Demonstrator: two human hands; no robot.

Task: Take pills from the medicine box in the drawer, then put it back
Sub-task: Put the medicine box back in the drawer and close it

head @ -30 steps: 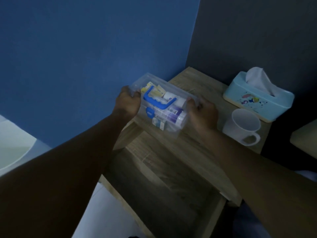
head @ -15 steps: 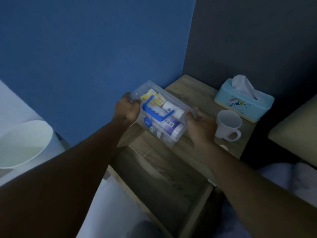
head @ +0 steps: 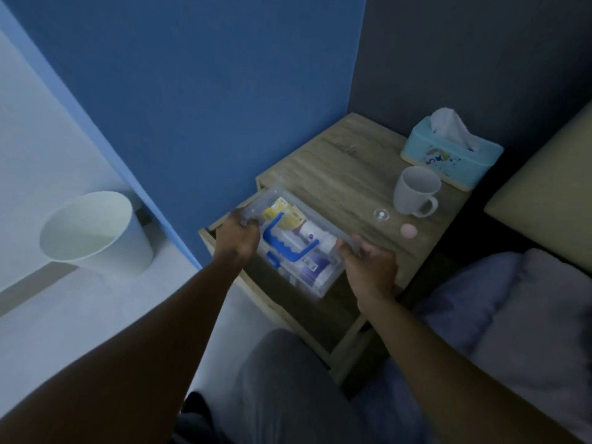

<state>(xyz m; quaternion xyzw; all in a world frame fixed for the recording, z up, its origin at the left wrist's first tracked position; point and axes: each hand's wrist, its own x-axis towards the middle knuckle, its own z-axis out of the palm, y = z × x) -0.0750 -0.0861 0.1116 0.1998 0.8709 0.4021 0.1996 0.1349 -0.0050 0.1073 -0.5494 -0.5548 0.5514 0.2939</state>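
Note:
A clear plastic medicine box [head: 296, 248] with a blue handle and several packets and bottles inside sits low over the open wooden drawer [head: 346, 339] of the nightstand. My left hand [head: 237, 237] grips its left end and my right hand [head: 368, 265] grips its right end. The box tilts slightly, its near side down in the drawer opening. On the nightstand top [head: 346, 174] lie a small clear cap [head: 381, 215] and a pink round pill-like object [head: 408, 230].
A white mug [head: 415, 190] and a light blue tissue box [head: 451, 153] stand at the back right of the nightstand. A white bin [head: 96, 233] sits on the floor at left by the blue wall. Bedding [head: 512, 315] lies at right, my knee [head: 288, 379] below.
Both hands have carried the medicine box down from above the nightstand top into the drawer opening. The view has pulled back, showing the bin, the bed and the small objects by the mug.

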